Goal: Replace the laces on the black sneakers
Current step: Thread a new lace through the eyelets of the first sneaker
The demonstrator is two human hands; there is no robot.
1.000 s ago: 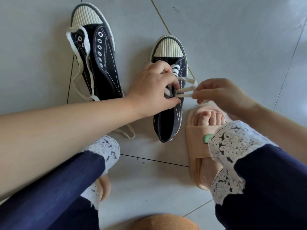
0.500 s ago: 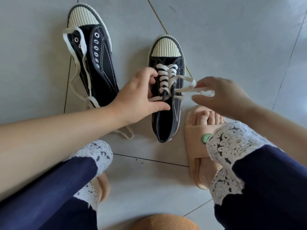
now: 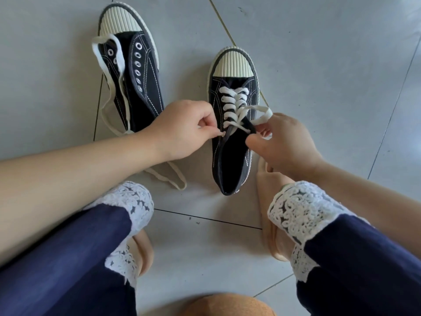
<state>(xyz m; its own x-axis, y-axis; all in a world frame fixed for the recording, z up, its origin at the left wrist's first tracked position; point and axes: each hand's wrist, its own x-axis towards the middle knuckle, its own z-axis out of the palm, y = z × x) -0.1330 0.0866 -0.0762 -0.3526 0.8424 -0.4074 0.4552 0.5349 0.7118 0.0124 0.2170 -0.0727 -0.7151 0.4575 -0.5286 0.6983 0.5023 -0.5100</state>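
Observation:
Two black sneakers with cream toe caps lie on the grey tiled floor. The right sneaker [image 3: 230, 156] carries a white lace [image 3: 233, 103] crossed through most of its eyelets. My left hand [image 3: 182, 131] pinches one lace end at the shoe's left upper eyelets. My right hand [image 3: 284, 142] pinches the other lace end, which loops out to the right of the shoe. The left sneaker [image 3: 141, 85] has bare eyelets, and a loose cream lace [image 3: 109, 92] is draped over and around it.
My knees in dark blue trousers with white lace cuffs [image 3: 303, 210] fill the foreground. A beige slipper [image 3: 267, 224] stands just right of the laced sneaker. An orange rounded object [image 3: 227, 306] sits at the bottom edge. Tile joints run across the floor.
My left hand drew back from over the tongue to the shoe's left side and now pinches a lace end. My right hand moved in closer to the shoe, still holding its lace end.

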